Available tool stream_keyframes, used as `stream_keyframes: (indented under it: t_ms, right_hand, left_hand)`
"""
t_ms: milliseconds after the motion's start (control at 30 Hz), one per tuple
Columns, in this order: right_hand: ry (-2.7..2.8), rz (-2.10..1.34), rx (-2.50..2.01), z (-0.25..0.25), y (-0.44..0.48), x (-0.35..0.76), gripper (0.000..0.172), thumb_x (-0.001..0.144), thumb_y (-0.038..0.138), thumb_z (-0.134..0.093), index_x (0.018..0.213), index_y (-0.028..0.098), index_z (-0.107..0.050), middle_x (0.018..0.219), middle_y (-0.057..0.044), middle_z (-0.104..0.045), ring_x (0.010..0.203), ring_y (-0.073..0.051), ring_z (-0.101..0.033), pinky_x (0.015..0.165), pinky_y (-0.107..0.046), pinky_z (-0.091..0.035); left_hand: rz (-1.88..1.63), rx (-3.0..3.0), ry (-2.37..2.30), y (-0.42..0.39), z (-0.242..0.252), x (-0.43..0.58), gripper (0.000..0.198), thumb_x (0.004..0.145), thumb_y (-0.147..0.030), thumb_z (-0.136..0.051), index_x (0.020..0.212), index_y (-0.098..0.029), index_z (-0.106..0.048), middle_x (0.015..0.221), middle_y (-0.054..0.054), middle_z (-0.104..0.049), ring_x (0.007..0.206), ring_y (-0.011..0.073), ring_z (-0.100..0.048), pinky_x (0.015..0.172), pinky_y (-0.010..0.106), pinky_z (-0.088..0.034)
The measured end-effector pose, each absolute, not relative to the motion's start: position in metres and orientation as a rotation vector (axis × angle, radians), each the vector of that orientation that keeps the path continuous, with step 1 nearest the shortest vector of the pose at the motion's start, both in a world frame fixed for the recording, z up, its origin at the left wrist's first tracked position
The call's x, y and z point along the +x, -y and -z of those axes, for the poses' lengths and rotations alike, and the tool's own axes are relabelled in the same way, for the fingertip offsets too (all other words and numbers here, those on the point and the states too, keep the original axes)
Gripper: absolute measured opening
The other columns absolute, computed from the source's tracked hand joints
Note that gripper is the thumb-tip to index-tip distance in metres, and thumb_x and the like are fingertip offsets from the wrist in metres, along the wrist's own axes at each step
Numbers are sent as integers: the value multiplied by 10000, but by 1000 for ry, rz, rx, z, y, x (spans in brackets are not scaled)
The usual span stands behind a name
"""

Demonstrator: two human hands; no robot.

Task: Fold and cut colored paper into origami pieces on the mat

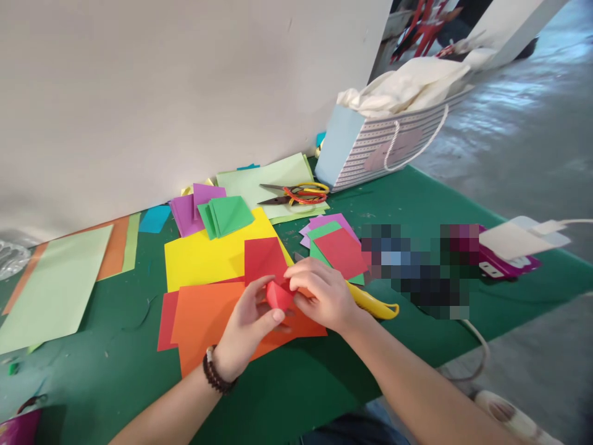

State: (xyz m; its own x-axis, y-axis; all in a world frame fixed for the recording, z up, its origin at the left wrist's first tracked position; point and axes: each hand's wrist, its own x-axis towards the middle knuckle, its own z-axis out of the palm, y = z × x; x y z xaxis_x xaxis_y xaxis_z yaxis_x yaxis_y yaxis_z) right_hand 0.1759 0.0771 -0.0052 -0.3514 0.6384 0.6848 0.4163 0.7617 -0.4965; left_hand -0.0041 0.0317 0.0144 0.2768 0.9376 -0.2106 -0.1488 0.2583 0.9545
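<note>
A small piece of folded red paper (278,296) is held up between my two hands. My left hand (250,318) pinches it between thumb and fingers from the left. From the right, the bent fingers of my right hand (324,293) grip its edge. Both hands are above a sheet of orange paper (208,315). Just behind them lies a red paper square (262,256), partly on a yellow sheet (204,256). A yellow-handled tool (377,303) lies beside my right hand, its middle covered by that hand.
Scissors (296,194) with orange and yellow handles rest on pale green paper (264,173). Folded green papers (229,215) and stacked squares (340,253) lie nearby. A gift bag (380,142) stands at the back right. A blurred dark object (412,272) and a white block with cable (519,238) lie right.
</note>
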Motion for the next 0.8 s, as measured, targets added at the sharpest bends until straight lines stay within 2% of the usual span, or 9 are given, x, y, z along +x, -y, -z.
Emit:
stream_keyframes:
  t_ms: [67,167,267,400,533,700,800]
  right_hand:
    - [2071,-353,-774,3,-78,178,235,776,38,-494,853,260,-508,916,-39,-655,862,-198,-597,760,-371,-508]
    - [2158,-604,-838,-4,-79,184,270,792,51,-504,965,257,-529,1109,-49,-624,1070,-206,-561,900,-404,-492]
    - [2105,-795,-901,-11,-78,191,265,826,141,-582,1060,254,-532,1210,-57,-589,1173,-200,-523,980,-400,-463]
    - [2123,-880,-849,-15,-77,191,313,815,288,-692,1104,271,-572,1197,-45,-608,1161,-203,-536,985,-387,-460]
    - [2163,-884,-857,-15,-77,187,189,838,245,-671,1022,279,-636,1142,-19,-639,1070,-173,-585,928,-340,-481]
    - [2106,-915,-834,-13,-77,186,189,829,222,-677,1011,267,-651,1102,-20,-665,1015,-162,-614,882,-311,-502]
    - [2099,-899,-833,-13,-78,187,204,823,221,-685,1020,265,-652,1099,-21,-667,1017,-160,-614,886,-305,-501]
  left_hand:
    - [-971,965,-1013,-34,-13,-4,541,757,-370,-743,1222,-198,-526,1168,118,-591,984,240,-621,732,340,-572]
    - [-1071,996,-1113,-38,-9,-6,482,739,-275,-754,1179,-203,-568,1061,68,-644,955,192,-620,808,320,-540]
    - [-1039,1039,-1146,-39,-6,-8,579,742,-222,-736,1277,-212,-515,953,41,-684,894,178,-652,838,329,-523]
    - [-1014,1052,-1133,-38,-7,-8,705,734,-183,-733,1370,-216,-430,891,22,-696,863,178,-671,840,328,-518]
    - [-994,968,-1068,-38,-10,-7,734,697,-171,-775,1353,-211,-447,838,3,-680,806,158,-662,798,301,-519]
    - [-1073,788,-1004,-39,-9,-6,607,732,-264,-784,1279,-206,-526,913,28,-681,832,141,-631,759,264,-504]
    - [-1070,711,-999,-40,-8,-6,574,719,-264,-803,1234,-196,-557,801,-2,-672,731,110,-613,709,232,-489]
